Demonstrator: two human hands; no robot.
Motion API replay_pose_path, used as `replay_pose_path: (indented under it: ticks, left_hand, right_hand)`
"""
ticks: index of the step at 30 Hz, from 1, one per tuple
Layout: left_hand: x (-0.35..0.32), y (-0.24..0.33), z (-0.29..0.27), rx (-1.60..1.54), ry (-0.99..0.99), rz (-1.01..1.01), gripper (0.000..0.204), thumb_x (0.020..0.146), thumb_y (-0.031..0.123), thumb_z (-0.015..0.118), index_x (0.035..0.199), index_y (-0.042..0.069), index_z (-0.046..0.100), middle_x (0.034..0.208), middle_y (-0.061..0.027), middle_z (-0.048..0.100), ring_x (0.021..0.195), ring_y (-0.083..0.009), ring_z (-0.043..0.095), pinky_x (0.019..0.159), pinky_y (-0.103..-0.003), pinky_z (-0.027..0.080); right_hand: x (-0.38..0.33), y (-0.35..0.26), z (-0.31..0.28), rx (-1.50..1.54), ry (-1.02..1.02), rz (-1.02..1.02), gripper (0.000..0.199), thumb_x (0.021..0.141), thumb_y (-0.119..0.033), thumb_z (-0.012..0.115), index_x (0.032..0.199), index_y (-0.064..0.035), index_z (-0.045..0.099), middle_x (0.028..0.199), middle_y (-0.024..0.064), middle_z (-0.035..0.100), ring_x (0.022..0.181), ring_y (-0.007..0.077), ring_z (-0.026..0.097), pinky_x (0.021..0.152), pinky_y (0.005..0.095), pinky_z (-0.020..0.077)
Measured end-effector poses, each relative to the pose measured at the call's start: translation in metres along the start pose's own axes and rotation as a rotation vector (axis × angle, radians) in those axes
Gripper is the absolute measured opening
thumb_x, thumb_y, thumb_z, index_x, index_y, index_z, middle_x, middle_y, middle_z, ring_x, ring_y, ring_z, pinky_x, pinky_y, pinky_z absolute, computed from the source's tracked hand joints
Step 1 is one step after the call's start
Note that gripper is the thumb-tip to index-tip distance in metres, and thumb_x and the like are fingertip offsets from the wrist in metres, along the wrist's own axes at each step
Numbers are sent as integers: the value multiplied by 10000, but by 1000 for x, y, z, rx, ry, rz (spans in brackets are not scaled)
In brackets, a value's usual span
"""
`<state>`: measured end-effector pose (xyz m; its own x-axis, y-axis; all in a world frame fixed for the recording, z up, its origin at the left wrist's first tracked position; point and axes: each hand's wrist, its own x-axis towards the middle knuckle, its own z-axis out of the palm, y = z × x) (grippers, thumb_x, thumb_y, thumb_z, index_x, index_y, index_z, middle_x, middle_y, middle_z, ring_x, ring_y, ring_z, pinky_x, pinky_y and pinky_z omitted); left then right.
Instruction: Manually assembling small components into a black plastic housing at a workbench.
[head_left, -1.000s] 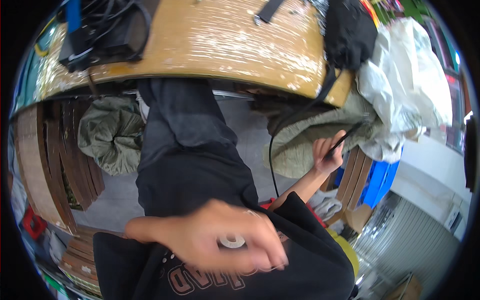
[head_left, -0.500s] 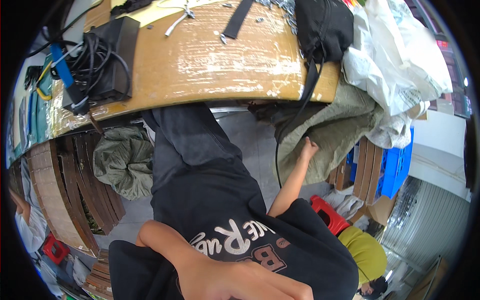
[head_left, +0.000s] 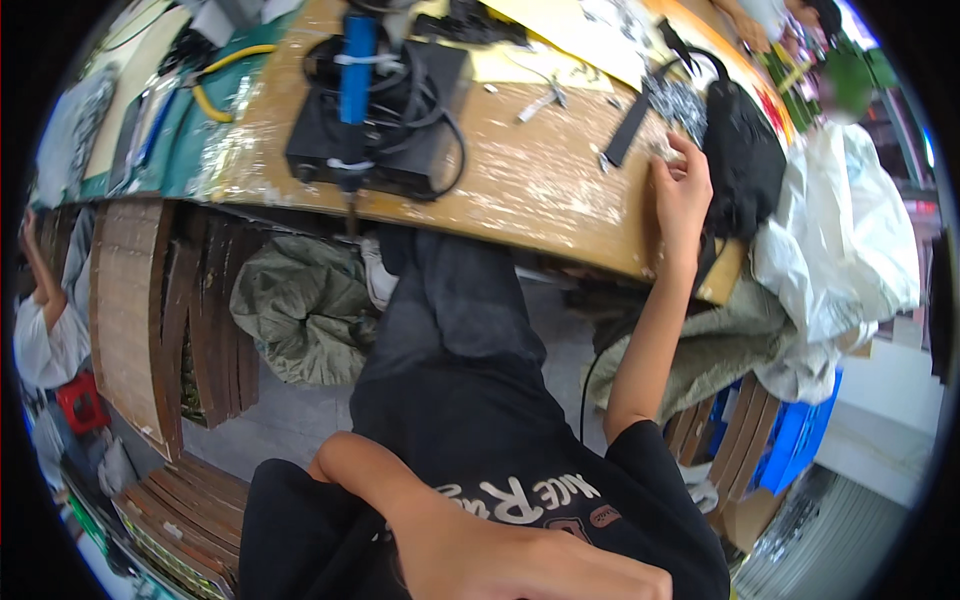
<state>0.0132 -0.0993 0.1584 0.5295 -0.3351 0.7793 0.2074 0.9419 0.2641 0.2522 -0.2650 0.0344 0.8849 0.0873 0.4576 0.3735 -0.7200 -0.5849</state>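
Note:
My right hand [head_left: 685, 190] is over the near right part of the brown, film-covered table [head_left: 540, 215]. Its thumb and forefinger are bent and apart, at a small whitish piece [head_left: 661, 148] that I cannot make out. Beside the fingers lie a flat black strip [head_left: 627, 130] and a heap of small silvery parts [head_left: 677, 108]. To the right of the hand sits a black bag [head_left: 742, 145] with straps. My left hand [head_left: 535, 555] is held close before my chest at the lower edge, back of the hand up. Its fingers are mostly hidden.
A black box [head_left: 430, 130] with coiled cable and a blue-handled tool [head_left: 357, 70] stands on the table's left. White plastic bags [head_left: 840, 220] hang at the right, above a blue crate [head_left: 800, 430]. A green sack [head_left: 305, 310] and stacked brown boards [head_left: 130, 320] stand below. Other people work nearby.
My right hand has risen from beside the hanging sack to the small parts on the table. The view has shifted left. My left hand stays before my chest.

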Motion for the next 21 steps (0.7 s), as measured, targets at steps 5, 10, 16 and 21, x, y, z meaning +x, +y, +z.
replay_pose_path:
  ticks: [5, 10, 16, 21]
  left_hand:
    - [-36, 67, 13, 263, 154, 99, 98, 744, 9, 622, 835, -24, 610, 858, -158, 586, 739, -264, 560, 631, -333, 457]
    - [-72, 157, -15, 1261, 830, 354, 70, 812, 64, 550, 831, 2, 523, 689, -125, 566, 600, -199, 567, 540, -333, 488]
    - [-72, 292, -152, 2008, 869, -491, 145, 838, 102, 549, 953, 14, 557, 894, -29, 586, 810, -105, 541, 738, -258, 434]
    - [-40, 300, -189, 2094, 550, -940, 159, 834, 152, 541, 943, 57, 608, 852, -56, 606, 795, -139, 562, 698, -263, 443]
  right_hand:
    - [19, 2, 10, -43, -154, -11, 158, 726, -15, 616, 884, -14, 624, 802, 73, 558, 601, 145, 517, 595, 249, 433]
    - [19, 0, 8, 13, -152, 64, 107, 736, 1, 608, 842, 0, 619, 722, 61, 548, 612, 104, 515, 602, 233, 428]
    - [24, 0, 2, 100, -168, 202, 151, 713, 28, 596, 863, 19, 596, 780, 71, 549, 625, 114, 532, 606, 239, 439]
    - [25, 0, -1, 68, -176, 186, 132, 700, 51, 589, 829, 25, 600, 746, 75, 558, 628, 118, 540, 604, 237, 442]
